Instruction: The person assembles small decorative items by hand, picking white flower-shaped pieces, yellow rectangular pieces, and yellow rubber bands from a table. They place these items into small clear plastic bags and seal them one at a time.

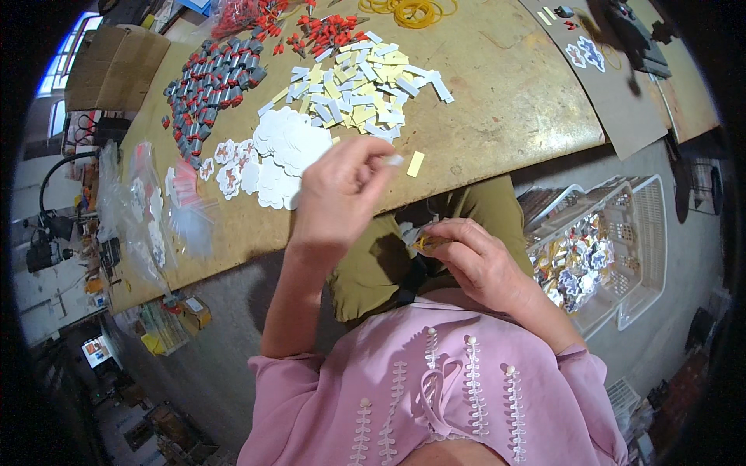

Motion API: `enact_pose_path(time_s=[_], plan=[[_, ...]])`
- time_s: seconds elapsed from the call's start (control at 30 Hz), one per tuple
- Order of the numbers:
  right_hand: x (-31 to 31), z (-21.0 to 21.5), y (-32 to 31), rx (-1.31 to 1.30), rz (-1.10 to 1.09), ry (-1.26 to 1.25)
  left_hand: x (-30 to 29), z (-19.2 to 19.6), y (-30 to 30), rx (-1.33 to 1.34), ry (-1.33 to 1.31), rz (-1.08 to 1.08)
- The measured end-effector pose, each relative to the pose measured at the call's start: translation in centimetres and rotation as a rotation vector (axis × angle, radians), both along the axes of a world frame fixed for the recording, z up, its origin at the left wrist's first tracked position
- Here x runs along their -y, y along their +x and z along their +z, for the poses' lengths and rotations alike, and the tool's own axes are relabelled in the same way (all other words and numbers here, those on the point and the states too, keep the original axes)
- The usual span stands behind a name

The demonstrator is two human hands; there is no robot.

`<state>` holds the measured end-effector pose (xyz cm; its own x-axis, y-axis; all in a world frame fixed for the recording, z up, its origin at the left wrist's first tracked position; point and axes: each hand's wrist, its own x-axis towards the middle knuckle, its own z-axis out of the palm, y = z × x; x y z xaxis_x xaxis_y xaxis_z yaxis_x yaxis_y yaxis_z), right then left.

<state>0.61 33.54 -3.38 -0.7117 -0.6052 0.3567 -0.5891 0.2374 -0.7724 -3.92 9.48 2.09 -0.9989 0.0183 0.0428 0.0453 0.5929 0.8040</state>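
My left hand is raised over the table's near edge, its fingertips pinched on a small white strip. Just beyond it lies a single yellow strip on the wooden table. My right hand sits low over my lap, closed around a small bundle of clear plastic with something yellow in it. A stack of white flower-shaped cards lies left of the left hand, and a heap of white and yellow strips lies farther back.
Grey and red small parts are piled at the back left, red pieces and yellow rubber bands at the back. Clear plastic bags lie at the table's left end. A white basket of finished packets stands at my right.
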Motion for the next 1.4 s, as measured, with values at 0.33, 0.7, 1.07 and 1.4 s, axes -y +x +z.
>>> enact_pose_path(time_s=[0.33,0.7,1.07,1.4], plan=[[0.0,0.0,0.1,0.013,-0.012,-0.009,-2.0,-0.2,-1.2,0.051,-0.156,-0.163],[-0.8,1.1,-0.1,-0.104,-0.125,0.056,-2.8,1.2,1.7,0.054,-0.015,-0.179],[0.4,1.4,0.4,-0.138,-0.092,0.074,-2.4,0.5,6.5,-0.092,-0.059,-0.248],[0.8,2.7,0.1,-0.055,-0.077,0.036,-0.3,-0.3,7.2,-0.249,-0.247,-0.306]])
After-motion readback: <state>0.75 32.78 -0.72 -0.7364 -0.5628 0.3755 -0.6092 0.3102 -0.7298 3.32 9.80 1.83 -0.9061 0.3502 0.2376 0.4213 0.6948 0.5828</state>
